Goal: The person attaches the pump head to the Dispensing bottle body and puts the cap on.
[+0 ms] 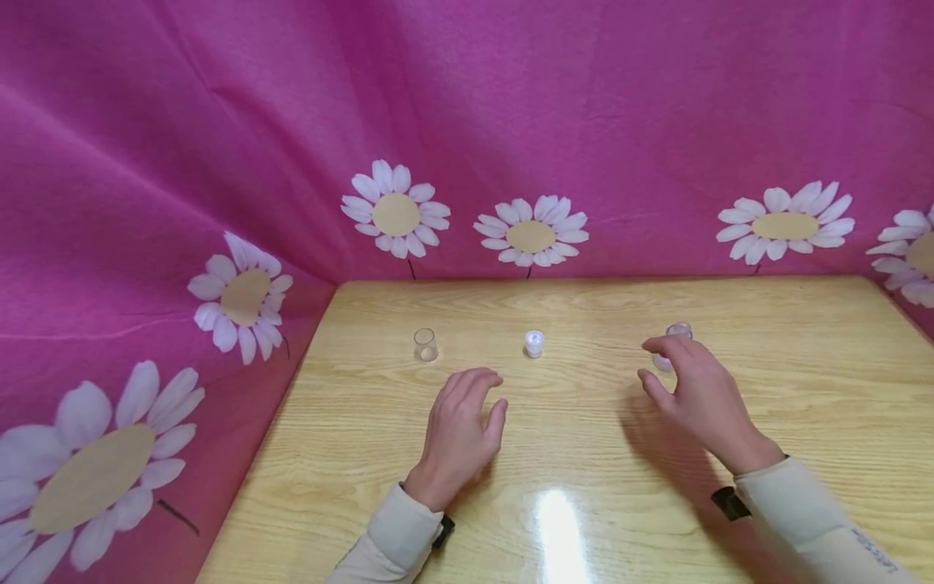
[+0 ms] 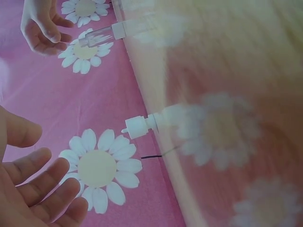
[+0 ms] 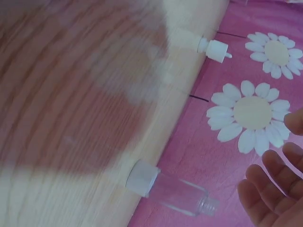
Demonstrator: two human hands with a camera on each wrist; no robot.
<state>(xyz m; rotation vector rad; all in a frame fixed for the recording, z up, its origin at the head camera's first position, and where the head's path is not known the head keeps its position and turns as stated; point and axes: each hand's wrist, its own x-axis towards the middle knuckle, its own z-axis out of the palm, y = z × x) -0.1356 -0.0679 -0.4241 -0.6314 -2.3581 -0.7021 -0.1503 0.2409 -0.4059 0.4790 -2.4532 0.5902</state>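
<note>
Fingers (image 1: 456, 389) loosely bent, thumb apart, holding nothing: that's the left hand (image 1: 460, 434), the clear cup (image 1: 426, 347) just beyond its fingertips and slightly left. To the middle, and the white nozzle (image 1: 534, 345) stands upright, beyond both hands. Over right, the right hand (image 1: 704, 397) curves loosely, gripping nothing, the clear bottle (image 1: 679, 329) upright just past its fingertips, partly hidden behind them.

The wood-grain table (image 1: 350, 422) looks glossy, the bottle (image 3: 177, 191) smooth, the nozzle (image 3: 217, 50) plastic, the backdrop (image 1: 620, 122) matt cloth.
</note>
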